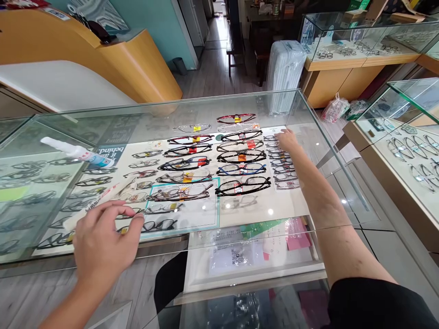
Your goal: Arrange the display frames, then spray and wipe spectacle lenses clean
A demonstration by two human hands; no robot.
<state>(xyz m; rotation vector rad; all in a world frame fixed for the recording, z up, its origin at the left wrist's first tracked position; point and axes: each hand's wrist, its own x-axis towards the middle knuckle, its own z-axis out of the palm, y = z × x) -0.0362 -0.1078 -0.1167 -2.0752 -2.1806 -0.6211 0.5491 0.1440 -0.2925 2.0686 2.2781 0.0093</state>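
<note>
My right hand [289,140] reaches to the far end of a narrow column of eyeglasses on the right. Its fingers are drawn together at the farthest pair of eyeglasses [270,137]; the grip is small and partly hidden. My left hand [106,233] hovers at the near left, fingers curled and thumb apart, with nothing visible between them. Beside it is a white printed packet [94,203]. Two wider columns of eyeglasses with coloured tags, including a black pair [243,186] and a red-black pair [187,163], lie in the middle.
A glass display counter [254,219] spans the view. A white spray bottle [77,153] lies on its left part. Below the near edge, an open drawer [206,274] holds papers. Beyond stand a wrapped suitcase [286,75] and another display case [363,50].
</note>
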